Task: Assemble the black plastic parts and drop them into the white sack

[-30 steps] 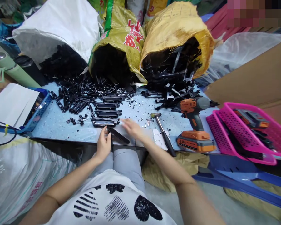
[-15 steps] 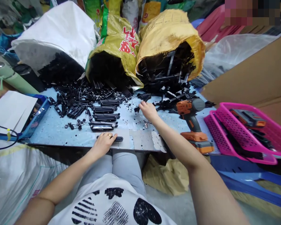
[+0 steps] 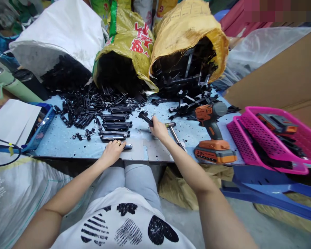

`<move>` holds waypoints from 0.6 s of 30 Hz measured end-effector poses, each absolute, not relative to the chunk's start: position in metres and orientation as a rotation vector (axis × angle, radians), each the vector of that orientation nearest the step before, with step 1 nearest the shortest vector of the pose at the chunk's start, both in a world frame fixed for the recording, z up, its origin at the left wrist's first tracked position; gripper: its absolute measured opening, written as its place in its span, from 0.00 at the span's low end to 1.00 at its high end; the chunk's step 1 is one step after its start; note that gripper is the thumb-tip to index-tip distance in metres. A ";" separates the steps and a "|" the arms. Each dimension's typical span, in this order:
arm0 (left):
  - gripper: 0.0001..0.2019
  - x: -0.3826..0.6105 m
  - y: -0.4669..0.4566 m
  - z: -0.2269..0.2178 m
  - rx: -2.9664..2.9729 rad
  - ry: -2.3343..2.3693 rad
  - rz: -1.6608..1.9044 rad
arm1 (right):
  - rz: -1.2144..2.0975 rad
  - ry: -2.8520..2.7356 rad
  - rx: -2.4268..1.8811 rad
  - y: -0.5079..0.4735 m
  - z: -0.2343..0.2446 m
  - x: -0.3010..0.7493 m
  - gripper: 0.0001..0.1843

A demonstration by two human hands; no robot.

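My left hand (image 3: 114, 151) lies at the table's front edge, fingers closed over a narrow dark bar (image 3: 128, 146) whose shiny end sticks out to the right. My right hand (image 3: 158, 130) grips one end of a long black plastic piece (image 3: 146, 119), tilted over the table toward the upper left. Just above my left hand, several similar black pieces (image 3: 114, 135) lie stacked in a short row. A tool with a silver shaft (image 3: 175, 134) and a dark crosswise head lies right of my right hand, partly hidden by my forearm.
An orange cordless drill (image 3: 212, 133) stands on its battery at right, beside pink baskets (image 3: 271, 136). Three open sacks, one white (image 3: 64, 27), one green-gold (image 3: 124, 45) and one yellow (image 3: 184, 31), spill black parts (image 3: 90, 103) across the back. A blue basket (image 3: 43, 126) sits left.
My right hand has come toward me and slightly left, now with a long black piece in it. The silver-shafted tool has come into view. My left hand stays on the bar, whose end now looks shiny.
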State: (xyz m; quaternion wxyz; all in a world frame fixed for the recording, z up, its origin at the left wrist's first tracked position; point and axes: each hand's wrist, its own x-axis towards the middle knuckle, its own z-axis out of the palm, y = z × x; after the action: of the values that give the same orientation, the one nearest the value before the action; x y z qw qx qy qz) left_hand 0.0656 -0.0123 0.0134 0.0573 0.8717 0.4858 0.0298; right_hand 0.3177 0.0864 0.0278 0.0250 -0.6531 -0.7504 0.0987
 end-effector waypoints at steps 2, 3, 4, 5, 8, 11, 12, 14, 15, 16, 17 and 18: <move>0.18 0.062 -0.008 0.012 2.601 1.398 0.118 | 0.406 -2.554 -1.774 0.055 0.038 0.324 0.20; 0.17 0.061 -0.006 0.011 2.580 1.345 0.137 | 0.439 -2.691 -1.609 0.038 0.041 0.326 0.22; 0.17 0.062 -0.004 0.011 2.562 1.291 0.153 | 0.448 -2.816 -1.443 0.021 0.043 0.326 0.22; 0.17 0.064 -0.002 0.011 2.549 1.246 0.162 | 0.434 -2.915 -1.303 0.007 0.043 0.324 0.23; 0.17 0.071 0.002 0.015 2.532 1.194 0.153 | 0.336 -3.038 -1.162 -0.020 0.033 0.311 0.22; 0.22 0.076 0.001 0.020 2.524 1.184 0.128 | 0.232 -2.983 -1.310 -0.025 0.022 0.298 0.23; 0.27 0.077 0.000 0.020 2.516 1.186 0.135 | 0.189 -2.950 -1.349 -0.026 0.020 0.296 0.23; 0.34 0.077 -0.003 0.020 2.492 1.201 0.171 | 0.100 -2.901 -1.375 -0.027 0.020 0.294 0.24; 0.36 0.076 -0.004 0.020 2.482 1.209 0.191 | 0.068 -2.893 -1.362 -0.028 0.021 0.294 0.23; 0.37 0.076 -0.006 0.019 2.477 1.217 0.206 | 0.048 -2.897 -1.337 -0.030 0.023 0.295 0.23; 0.37 0.076 -0.006 0.019 2.479 1.222 0.214 | 0.042 -2.910 -1.307 -0.031 0.025 0.296 0.22; 0.38 0.076 -0.007 0.019 2.485 1.226 0.216 | 0.045 -2.924 -1.282 -0.032 0.027 0.297 0.22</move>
State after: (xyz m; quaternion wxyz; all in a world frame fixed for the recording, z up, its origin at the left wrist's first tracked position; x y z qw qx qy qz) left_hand 0.0761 -0.0068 0.0185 0.1802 0.8794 0.4340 0.0763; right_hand 0.2969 -0.0319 0.0267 -0.0257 -0.4012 -0.9155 0.0141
